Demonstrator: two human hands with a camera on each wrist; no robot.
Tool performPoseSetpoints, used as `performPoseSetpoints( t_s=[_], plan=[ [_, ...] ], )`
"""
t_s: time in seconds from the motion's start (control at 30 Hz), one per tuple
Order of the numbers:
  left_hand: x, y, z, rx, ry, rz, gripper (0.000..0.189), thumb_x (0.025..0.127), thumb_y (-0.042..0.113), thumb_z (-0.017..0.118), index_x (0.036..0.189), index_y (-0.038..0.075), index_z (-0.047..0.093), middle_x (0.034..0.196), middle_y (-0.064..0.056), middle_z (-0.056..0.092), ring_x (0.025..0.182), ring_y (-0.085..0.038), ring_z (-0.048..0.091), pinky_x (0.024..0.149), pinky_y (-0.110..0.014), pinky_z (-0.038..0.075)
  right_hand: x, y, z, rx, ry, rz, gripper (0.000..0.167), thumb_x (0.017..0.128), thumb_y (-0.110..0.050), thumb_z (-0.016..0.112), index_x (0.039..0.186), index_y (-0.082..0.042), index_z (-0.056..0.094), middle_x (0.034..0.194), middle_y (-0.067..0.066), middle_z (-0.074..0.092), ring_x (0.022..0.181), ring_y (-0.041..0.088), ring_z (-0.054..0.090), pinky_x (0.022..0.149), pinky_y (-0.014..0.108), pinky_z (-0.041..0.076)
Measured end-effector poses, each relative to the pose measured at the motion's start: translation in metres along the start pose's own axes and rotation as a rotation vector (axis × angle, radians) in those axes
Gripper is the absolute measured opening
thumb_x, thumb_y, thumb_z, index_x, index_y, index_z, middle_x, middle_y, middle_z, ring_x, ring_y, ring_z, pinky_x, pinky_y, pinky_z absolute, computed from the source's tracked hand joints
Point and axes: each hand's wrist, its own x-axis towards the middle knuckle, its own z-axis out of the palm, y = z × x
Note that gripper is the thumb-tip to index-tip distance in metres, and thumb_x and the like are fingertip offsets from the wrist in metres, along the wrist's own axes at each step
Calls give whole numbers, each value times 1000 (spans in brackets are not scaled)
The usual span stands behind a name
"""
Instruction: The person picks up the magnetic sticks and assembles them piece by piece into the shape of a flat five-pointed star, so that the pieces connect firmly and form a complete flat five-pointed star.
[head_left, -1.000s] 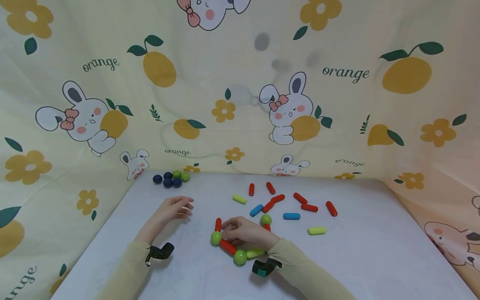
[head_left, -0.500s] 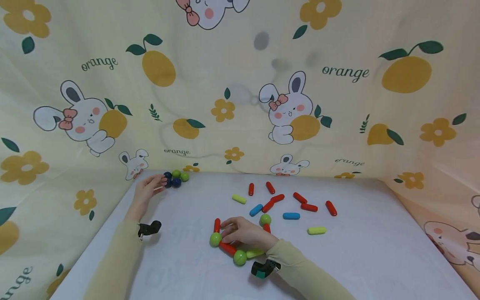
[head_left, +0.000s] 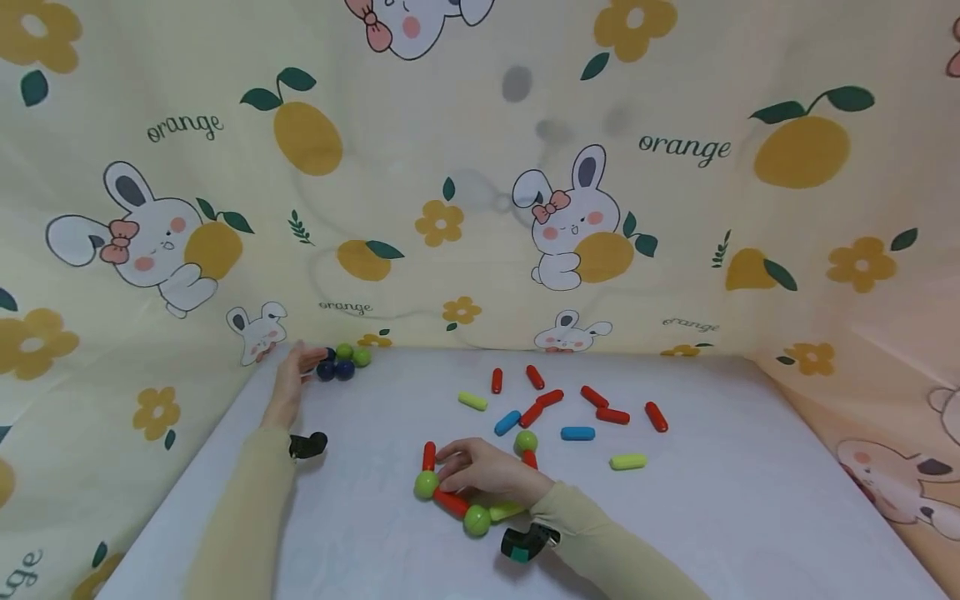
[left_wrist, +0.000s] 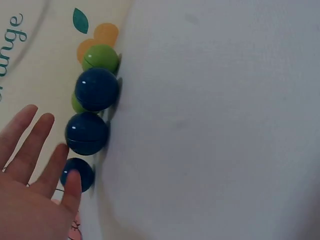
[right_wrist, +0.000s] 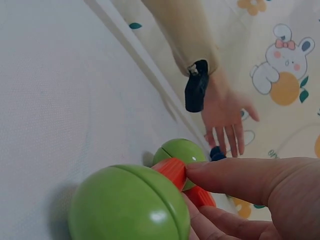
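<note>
At the table's far left, my left hand [head_left: 291,383] reaches out with extended, spread fingers beside a cluster of dark blue balls [head_left: 345,370] and green balls [head_left: 362,357]. Its fingertips overlap the nearest blue ball [left_wrist: 82,182] in the left wrist view. My right hand [head_left: 483,473] pinches a red stick [head_left: 451,503], thumb against its side in the right wrist view. That stick joins a green ball [head_left: 427,485] to another green ball [head_left: 477,521]. From the first ball a second red stick [head_left: 429,455] points away. A yellow-green stick [head_left: 507,510] runs partly under my right hand.
Beyond my right hand, a green ball [head_left: 527,442] has a red stick [head_left: 530,459] attached. Loose red sticks [head_left: 612,415], blue sticks [head_left: 578,433] and yellow-green sticks [head_left: 628,461] lie on the white table [head_left: 720,517]. A printed cloth [head_left: 450,150] hangs behind.
My left hand has moved from mid-left of the table out to the far-left ball cluster. My right hand stays at the joined pieces. The head view has shifted slightly.
</note>
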Motion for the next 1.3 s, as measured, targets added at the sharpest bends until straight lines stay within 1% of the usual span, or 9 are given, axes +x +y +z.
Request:
performPoseSetpoints(
  t_s=[0.17, 0.27, 0.47, 0.57, 0.67, 0.83, 1.03, 1.17, 1.3],
  plan=[
    [-1, -2, 4, 14, -23, -59, 91, 95, 65, 3, 141, -6, 36, 148, -22, 33, 137, -35, 23, 108, -53, 13, -3, -1, -1, -4, -10, -15, 38, 90, -8, 66, 126, -3, 55, 102, 7, 64, 92, 21, 59, 81, 34, 53],
    [0, -3, 5, 44, -27, -78, 88, 96, 62, 1, 142, -6, 35, 149, -22, 30, 137, -36, 21, 110, -52, 12, -4, -2, -1, -6, -15, -18, 39, 90, -8, 66, 126, -2, 54, 102, 7, 64, 92, 20, 59, 82, 34, 53],
    [1, -6, 5, 266, -2, -10, 53, 106, 29, 22, 139, -8, 40, 146, -25, 34, 136, -37, 27, 112, -45, 21, -5, 0, -1, 3, -22, -24, 39, 89, -5, 66, 126, -1, 54, 103, 8, 65, 92, 20, 59, 82, 33, 52],
    [1, -10, 6, 339, 20, 24, 39, 104, 12, 35, 136, -8, 44, 142, -28, 38, 131, -38, 34, 108, -46, 30, -5, 1, -1, 5, -25, -27, 39, 88, -5, 66, 126, -1, 54, 103, 9, 65, 93, 21, 59, 83, 33, 51],
    [2, -16, 6, 397, 13, 10, 37, 100, 3, 43, 135, -7, 45, 140, -29, 38, 126, -39, 38, 105, -48, 34, -5, 2, -1, -4, -21, -21, 39, 88, -5, 67, 125, -3, 55, 103, 8, 65, 93, 21, 58, 83, 33, 51],
    [0, -26, 3, 476, -4, -18, 42, 95, 0, 51, 136, -6, 45, 139, -30, 38, 124, -41, 39, 105, -51, 34, -4, 1, 1, -12, -28, -16, 40, 87, -6, 69, 124, -3, 56, 103, 7, 65, 94, 21, 59, 83, 33, 51],
    [-5, -25, 1, 487, 34, 26, 40, 92, 1, 56, 131, -8, 50, 134, -30, 43, 123, -43, 42, 104, -51, 36, -3, -3, 2, -36, -7, 9, 39, 88, -9, 69, 124, -3, 56, 101, 6, 65, 92, 22, 60, 81, 34, 52],
    [-13, -22, 1, 512, 58, 61, 38, 92, 2, 58, 128, -10, 52, 129, -30, 49, 122, -42, 43, 104, -50, 35, -2, -6, 3, -37, 20, 28, 40, 87, -16, 70, 122, -2, 57, 99, 7, 65, 88, 22, 60, 78, 34, 53],
    [-27, -20, 6, 502, 48, 52, 38, 93, 5, 58, 127, -9, 53, 128, -28, 51, 117, -40, 47, 100, -49, 39, 0, -6, 6, -29, 53, 42, 41, 85, -18, 73, 119, -1, 58, 94, 8, 64, 82, 22, 58, 71, 31, 52]
  ],
)
